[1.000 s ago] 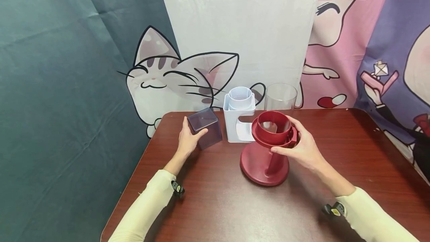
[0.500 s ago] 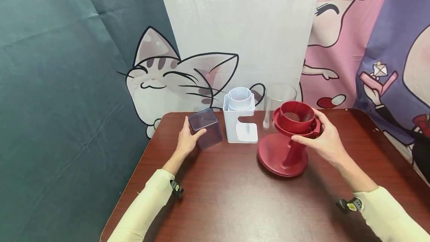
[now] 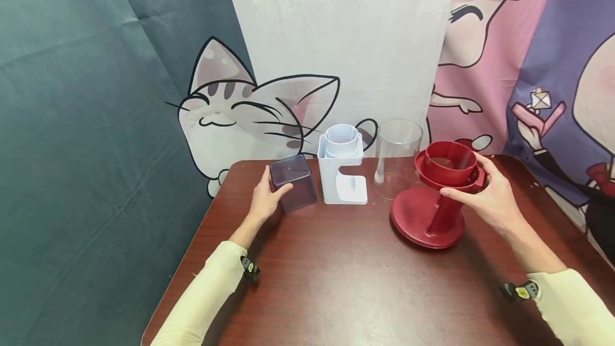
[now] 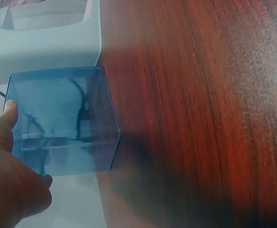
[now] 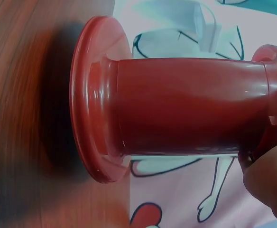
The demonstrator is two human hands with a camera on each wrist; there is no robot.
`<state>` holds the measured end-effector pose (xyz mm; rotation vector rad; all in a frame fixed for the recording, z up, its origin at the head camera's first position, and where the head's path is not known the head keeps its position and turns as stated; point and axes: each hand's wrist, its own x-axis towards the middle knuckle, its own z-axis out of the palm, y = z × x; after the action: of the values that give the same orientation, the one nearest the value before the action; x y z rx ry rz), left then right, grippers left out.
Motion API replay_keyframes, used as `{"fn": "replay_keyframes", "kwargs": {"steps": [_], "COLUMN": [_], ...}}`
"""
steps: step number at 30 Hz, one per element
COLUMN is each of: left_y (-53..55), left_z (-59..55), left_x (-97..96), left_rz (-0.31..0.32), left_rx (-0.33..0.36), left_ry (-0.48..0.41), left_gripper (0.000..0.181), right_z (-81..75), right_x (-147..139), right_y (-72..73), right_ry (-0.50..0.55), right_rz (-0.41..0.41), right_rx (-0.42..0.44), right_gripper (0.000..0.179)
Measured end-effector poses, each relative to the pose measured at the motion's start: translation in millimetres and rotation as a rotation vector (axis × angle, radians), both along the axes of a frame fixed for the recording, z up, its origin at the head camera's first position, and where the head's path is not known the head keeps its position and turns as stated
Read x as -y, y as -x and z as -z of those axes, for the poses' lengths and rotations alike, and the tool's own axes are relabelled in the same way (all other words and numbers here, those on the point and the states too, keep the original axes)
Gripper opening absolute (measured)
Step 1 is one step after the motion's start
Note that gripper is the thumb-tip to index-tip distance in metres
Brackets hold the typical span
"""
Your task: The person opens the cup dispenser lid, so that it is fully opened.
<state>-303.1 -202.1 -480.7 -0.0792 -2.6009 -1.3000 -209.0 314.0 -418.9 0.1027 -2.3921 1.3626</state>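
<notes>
My left hand [image 3: 264, 199] grips a dark see-through square box [image 3: 300, 196] at the table's back left, thumb on the near side. The same box [image 4: 58, 118] looks blue in the left wrist view. To the right, my right hand [image 3: 497, 199] holds a red stand [image 3: 430, 228] by its ring-shaped top. The stand is upright, with a round base and a thick column. In the right wrist view, the stand's column [image 5: 190, 104] runs across the picture, and its base is close over the tabletop, with a shadow beside it.
A white stand [image 3: 331, 183] with a round cup in its top stands right of the box. Between it and the red stand is a clear cylinder [image 3: 396, 154]. A printed cloth [image 3: 384, 41] hangs behind the brown table [image 3: 336, 282].
My right hand has carried the red stand to the right, away from the white stand and off the clear cylinder's front. My left hand has stayed on the box.
</notes>
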Motion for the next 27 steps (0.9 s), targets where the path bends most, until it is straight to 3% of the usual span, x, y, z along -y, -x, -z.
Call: {"fn": "replay_keyframes", "kwargs": {"steps": [8, 19, 27], "left_y": [2.3, 1.9, 2.7], "left_z": [0.7, -1.2, -1.4], "left_x": [4.9, 4.9, 4.2], "left_rz": [0.018, 0.031, 0.020], "left_rx": [-0.008, -0.008, -0.010], "left_ry": [0.008, 0.003, 0.015], "left_gripper": [0.102, 0.095, 0.091], "right_z": [5.7, 14.9, 20.0], "right_x": [-14.6, -34.5, -41.6], "right_y": [6.2, 25.8, 38.0], "right_ry": [0.016, 0.024, 0.041], "right_rz": [0.062, 0.131, 0.124], "right_rx": [0.033, 0.112, 0.116], "right_gripper": [0.096, 0.104, 0.105]}}
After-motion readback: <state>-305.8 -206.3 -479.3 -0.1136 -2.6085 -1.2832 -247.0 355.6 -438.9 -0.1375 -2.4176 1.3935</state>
